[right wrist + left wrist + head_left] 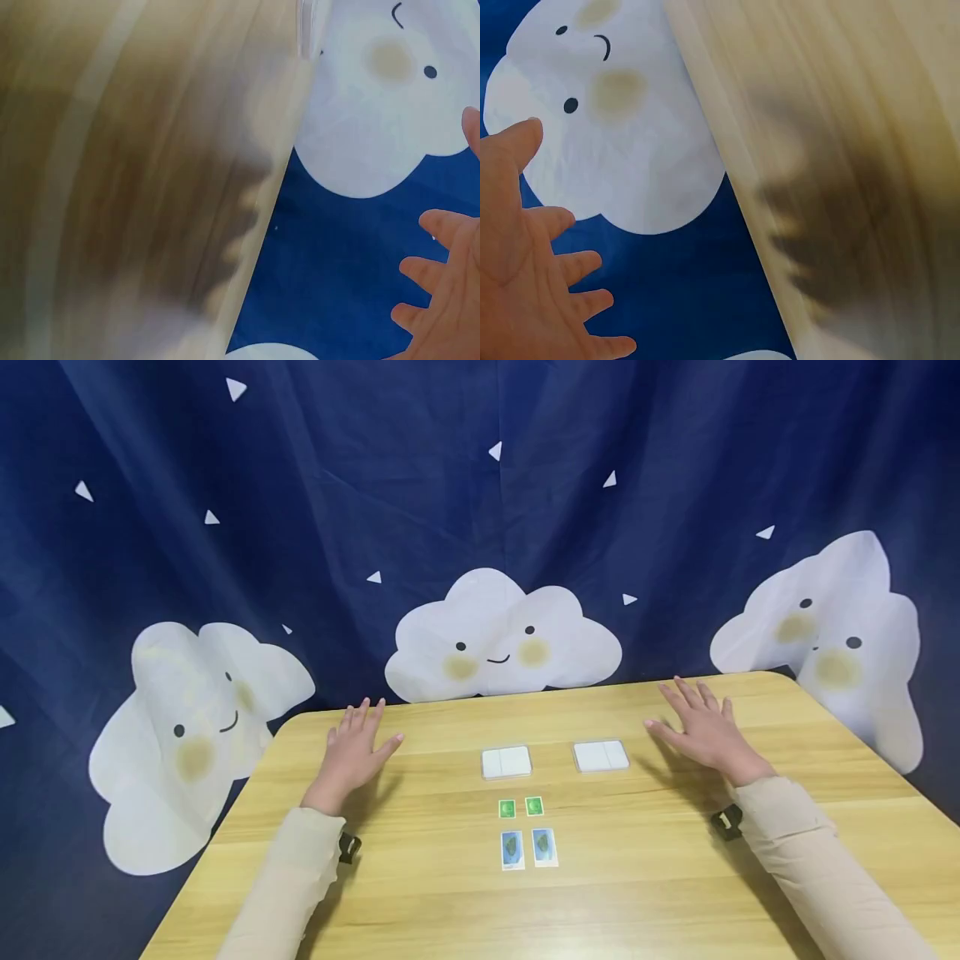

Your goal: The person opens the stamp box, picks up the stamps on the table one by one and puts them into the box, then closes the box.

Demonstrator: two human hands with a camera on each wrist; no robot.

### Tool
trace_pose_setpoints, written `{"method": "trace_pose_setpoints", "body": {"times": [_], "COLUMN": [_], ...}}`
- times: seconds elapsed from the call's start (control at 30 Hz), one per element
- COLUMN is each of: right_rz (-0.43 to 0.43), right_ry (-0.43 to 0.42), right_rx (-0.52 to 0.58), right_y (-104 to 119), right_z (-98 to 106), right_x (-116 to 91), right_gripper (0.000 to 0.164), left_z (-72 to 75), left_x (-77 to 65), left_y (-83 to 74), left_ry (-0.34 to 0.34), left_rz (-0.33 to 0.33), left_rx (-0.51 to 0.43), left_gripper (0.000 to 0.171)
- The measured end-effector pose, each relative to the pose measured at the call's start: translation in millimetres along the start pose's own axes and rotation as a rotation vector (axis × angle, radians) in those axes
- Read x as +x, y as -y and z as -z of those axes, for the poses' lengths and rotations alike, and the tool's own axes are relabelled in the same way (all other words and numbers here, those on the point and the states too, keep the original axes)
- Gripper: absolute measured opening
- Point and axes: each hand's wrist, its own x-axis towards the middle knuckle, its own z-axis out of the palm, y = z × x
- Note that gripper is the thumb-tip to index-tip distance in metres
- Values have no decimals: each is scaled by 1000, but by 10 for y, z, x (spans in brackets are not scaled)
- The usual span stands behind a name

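My left hand (352,756) hovers over the left part of the wooden table (420,893), fingers spread, holding nothing. On the other side my right hand (708,731) is spread the same way and also holds nothing. Between them lie two flat clear cases with white faces, a left one (506,762) and a right one (602,756); the right case is nearest my right hand. Below these are two small green stamps (507,809) (534,807) side by side. Nearer still lie two larger blue stamps (512,851) (545,847). In the left wrist view the palm (517,277) shows with straight fingers.
A dark blue curtain (435,485) with white triangles hangs behind the table's far edge. Smiling clouds, one of them in the middle (495,643), are printed on it. Dark wrist straps show at the left cuff (349,848) and the right cuff (727,822).
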Motion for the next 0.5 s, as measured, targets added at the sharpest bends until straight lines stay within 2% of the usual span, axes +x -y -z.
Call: {"method": "trace_pose_setpoints", "body": {"times": [0.5], "right_rz": [51], "right_ry": [20], "right_rx": [44], "right_y": [179], "right_z": [-126], "right_x": [83], "right_gripper": [76], "left_z": [-96], "left_x": [28], "left_y": [-245], "left_ry": [-2], "left_rz": [-51], "left_rx": [-41], "left_gripper": [76]}}
